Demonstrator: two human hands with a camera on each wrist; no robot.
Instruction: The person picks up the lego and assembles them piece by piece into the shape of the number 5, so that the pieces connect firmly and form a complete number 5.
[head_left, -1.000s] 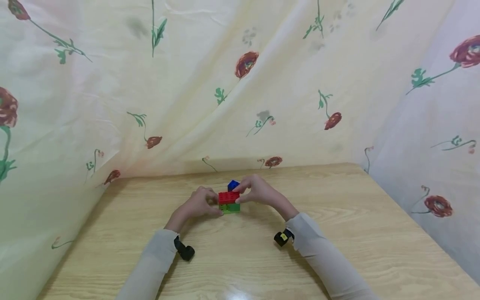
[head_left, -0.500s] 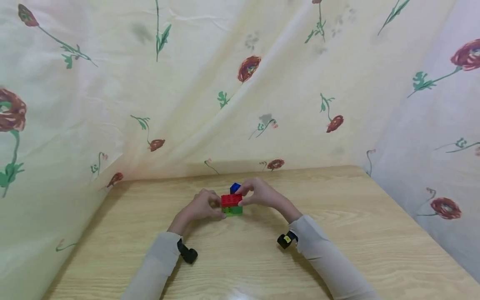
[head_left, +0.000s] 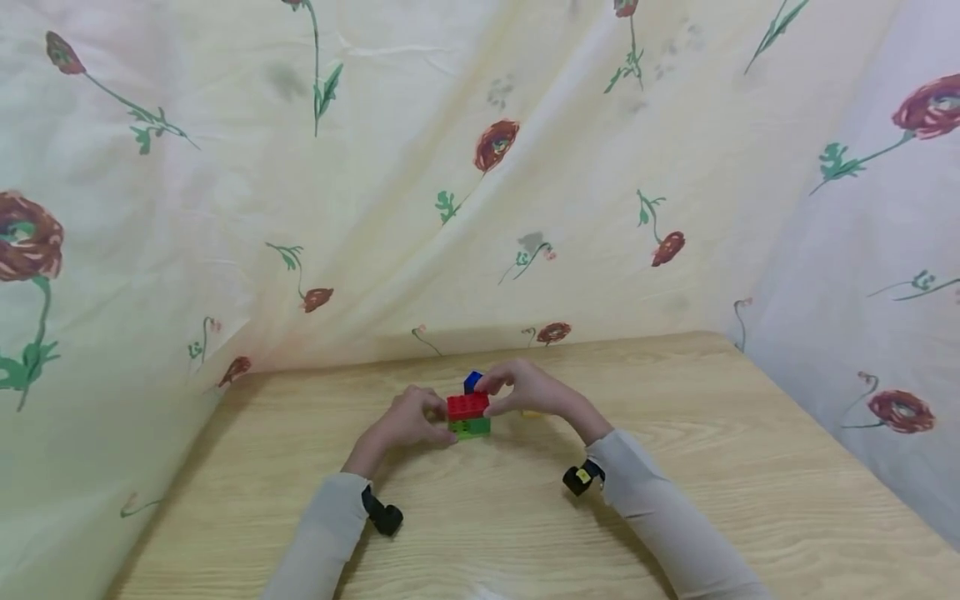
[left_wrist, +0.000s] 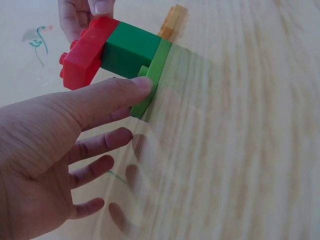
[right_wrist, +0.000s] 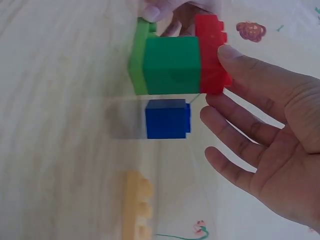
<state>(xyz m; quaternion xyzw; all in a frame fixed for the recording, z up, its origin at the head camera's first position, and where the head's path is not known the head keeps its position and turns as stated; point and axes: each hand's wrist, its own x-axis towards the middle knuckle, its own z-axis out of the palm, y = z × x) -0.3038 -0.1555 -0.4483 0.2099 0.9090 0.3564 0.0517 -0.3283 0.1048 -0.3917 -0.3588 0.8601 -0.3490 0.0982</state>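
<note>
A red studded brick (head_left: pixel 467 407) lies on top of a dark green block (left_wrist: pixel 131 49), which stands on one end of a flat light green brick (left_wrist: pixel 154 82). At the other end, the red brick overhangs with a gap beneath it. My left hand (head_left: pixel 408 418) pinches the free end of the light green brick, thumb on its near side. On the right of the stack, my right hand (head_left: pixel 531 388) holds the red brick's end between thumb and fingers; its other fingers are spread. Part of the fingertips is hidden behind the bricks.
Behind the stack stands a small blue brick (right_wrist: pixel 166 120), apart from it. A flat yellow brick (right_wrist: pixel 131 205) lies to the right, partly hidden by the right hand in the head view. The wooden table (head_left: pixel 480 517) ends at a flowered cloth (head_left: pixel 390 208).
The head view has shifted slightly. Both hands keep their hold on the stack with little visible movement. A bit of the yellow brick now shows beneath the right hand.
</note>
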